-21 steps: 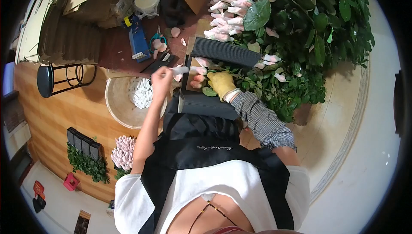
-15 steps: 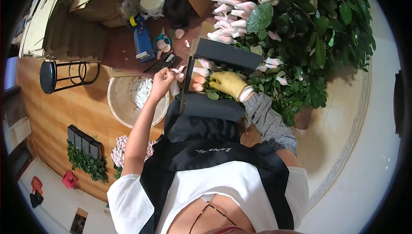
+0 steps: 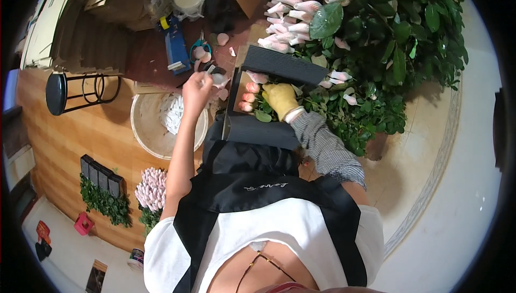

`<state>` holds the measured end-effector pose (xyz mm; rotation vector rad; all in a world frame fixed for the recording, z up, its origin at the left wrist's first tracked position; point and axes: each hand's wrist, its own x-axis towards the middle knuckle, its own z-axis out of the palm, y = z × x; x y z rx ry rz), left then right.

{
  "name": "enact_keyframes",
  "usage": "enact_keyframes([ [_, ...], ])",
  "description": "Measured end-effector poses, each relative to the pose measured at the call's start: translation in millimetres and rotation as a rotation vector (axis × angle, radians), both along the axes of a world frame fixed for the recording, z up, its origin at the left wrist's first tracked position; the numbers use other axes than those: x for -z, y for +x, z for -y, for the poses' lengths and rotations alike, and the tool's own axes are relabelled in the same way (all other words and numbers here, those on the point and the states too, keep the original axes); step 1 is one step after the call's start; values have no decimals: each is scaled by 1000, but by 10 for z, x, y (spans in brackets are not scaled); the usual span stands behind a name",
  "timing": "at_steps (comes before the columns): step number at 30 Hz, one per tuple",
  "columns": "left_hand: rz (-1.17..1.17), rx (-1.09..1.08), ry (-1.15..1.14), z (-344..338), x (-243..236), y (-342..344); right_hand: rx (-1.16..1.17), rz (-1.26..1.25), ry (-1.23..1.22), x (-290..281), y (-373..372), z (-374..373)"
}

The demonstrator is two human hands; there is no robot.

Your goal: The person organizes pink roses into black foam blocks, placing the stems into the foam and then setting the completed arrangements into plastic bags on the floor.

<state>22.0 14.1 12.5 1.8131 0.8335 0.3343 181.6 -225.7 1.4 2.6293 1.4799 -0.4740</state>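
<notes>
My left hand (image 3: 198, 91) is bare and closed in a pinch over the edge of the reddish table; what its fingertips hold, if anything, is too small to make out. In a yellow glove, my right hand (image 3: 280, 100) curls round leafy rose stems inside a black corrugated box (image 3: 285, 63). At the box's left end, bare coral-pink roses (image 3: 247, 98) lie in a column beside the gloved fingers. Above them sits a rose in a pale pink net sleeve (image 3: 257, 77). The glove hides most of the stems.
A round bin (image 3: 140, 126) of white scraps stands below the left forearm. Scissors (image 3: 200, 48) and a blue box (image 3: 177, 48) lie on the table. Sleeved roses (image 3: 287, 11) with dense foliage are heaped at the upper right. A black stool (image 3: 56, 94) stands far left.
My left hand has moved slightly left, away from the box. My right hand has shifted a little left and turned over the stems. More of the bare roses now shows.
</notes>
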Motion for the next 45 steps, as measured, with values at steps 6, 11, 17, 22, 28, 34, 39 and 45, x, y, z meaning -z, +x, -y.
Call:
enact_keyframes([
  [6, -158, 373, -43, 368, 206, 352, 25, 107, -164, -418, -108, -19],
  [11, -379, 425, 363, 674, 216, 668, -28, 195, -1, -147, 42, 39],
  [17, -92, 370, 265, 750, 156, 614, 13, 211, -143, 2, 16, -8],
  [22, -152, 5, -131, 797, 232, 435, 69, 259, -19, 46, -32, -3],
  [28, 137, -213, 144, 176, 262, 183, 74, 171, -12, 118, 96, 49],
  [34, -97, 406, -57, 648, 112, 485, 33, 143, -38, 138, 119, 111],
  [39, -64, 368, 332, 749, 59, 634, 46, 112, 17, -53, 112, 76],
  [45, 23, 294, 242, 853, 150, 608, 189, 63, 137, -19, 153, 117],
])
